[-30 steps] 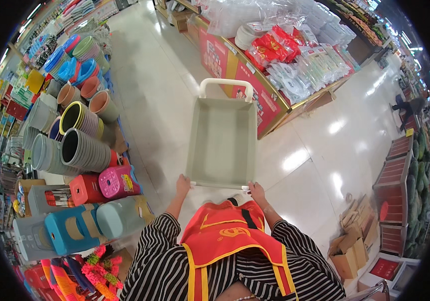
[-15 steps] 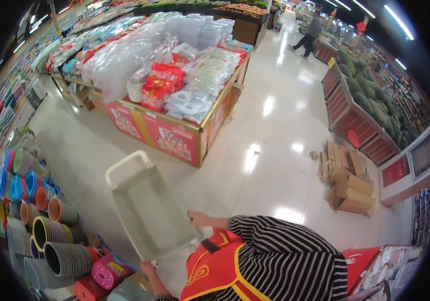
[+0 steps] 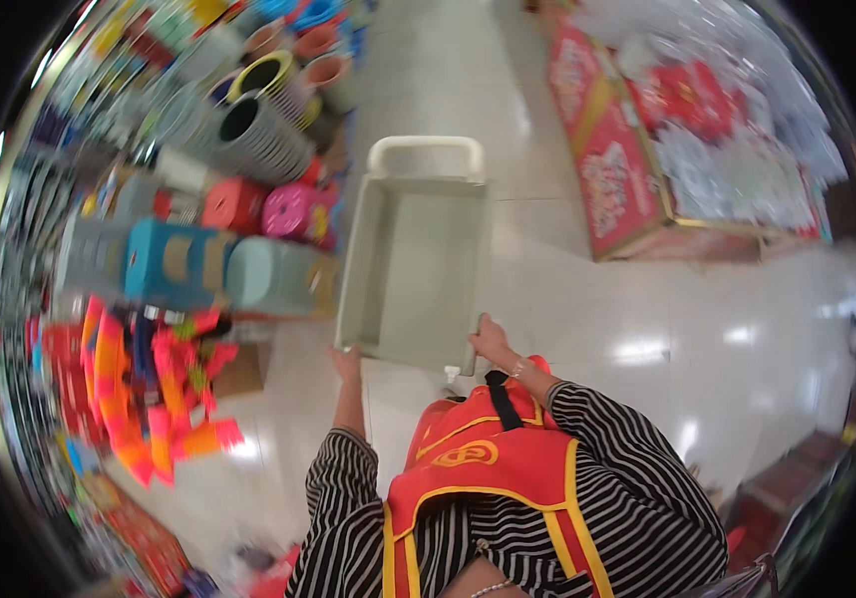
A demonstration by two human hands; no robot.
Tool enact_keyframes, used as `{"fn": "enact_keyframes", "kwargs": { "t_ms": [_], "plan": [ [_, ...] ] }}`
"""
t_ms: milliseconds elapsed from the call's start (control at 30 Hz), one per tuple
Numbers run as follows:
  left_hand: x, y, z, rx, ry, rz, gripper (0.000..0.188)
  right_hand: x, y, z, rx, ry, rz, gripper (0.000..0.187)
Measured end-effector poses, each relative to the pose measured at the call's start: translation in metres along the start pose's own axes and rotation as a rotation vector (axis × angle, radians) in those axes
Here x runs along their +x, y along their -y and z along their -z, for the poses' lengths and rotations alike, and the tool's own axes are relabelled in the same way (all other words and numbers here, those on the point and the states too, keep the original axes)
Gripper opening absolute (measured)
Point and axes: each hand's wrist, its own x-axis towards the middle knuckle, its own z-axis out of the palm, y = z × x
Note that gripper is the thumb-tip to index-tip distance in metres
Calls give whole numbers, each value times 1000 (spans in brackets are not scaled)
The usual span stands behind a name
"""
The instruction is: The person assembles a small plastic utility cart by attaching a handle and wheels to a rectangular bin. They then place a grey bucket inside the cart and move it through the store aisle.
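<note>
In front of my red apron is a long grey-green plastic tub (image 3: pixel 433 274) with a raised cream handle (image 3: pixel 426 145) at its far end. Its inside holds nothing that I can see. My left hand (image 3: pixel 346 364) closes on the near left corner, and my right hand (image 3: pixel 491 342) grips the near right corner. A small white fitting (image 3: pixel 452 374) shows at the near edge beside my right hand. What lies beneath the tub is hidden.
To the left stand stacked buckets (image 3: pixel 263 145), a pink stool (image 3: pixel 298 212), a teal stool (image 3: pixel 178 261) and orange-pink goods (image 3: pixel 129 389). A red-sided display bin (image 3: pixel 587 149) heaped with plastic-wrapped goods is at the far right. Shiny tiled floor (image 3: pixel 587 309) lies between.
My view and body have turned left with the tub still in both hands. The buckets now appear farther ahead, and the display bin has shifted to the right.
</note>
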Motion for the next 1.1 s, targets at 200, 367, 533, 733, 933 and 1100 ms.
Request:
{"fn": "enact_keyframes", "kwargs": {
  "t_ms": [200,367,533,733,933,1100],
  "plan": [
    [-90,-3,69,-84,-130,213,98,-51,9,-39,87,286,-89,41],
    [-116,33,63,-185,-371,359,103,-58,-16,-81,206,580,16,40],
    [-147,30,62,-223,-255,452,92,-23,14,-57,-281,661,183,35],
    [-166,92,101,-187,-327,380,82,38,123,22,-350,-68,765,35],
    [-220,76,119,-241,-471,578,82,163,203,20,-429,-230,969,54],
    [-289,66,102,-113,-784,557,75,206,223,-48,-216,452,701,53]
  ]
}}
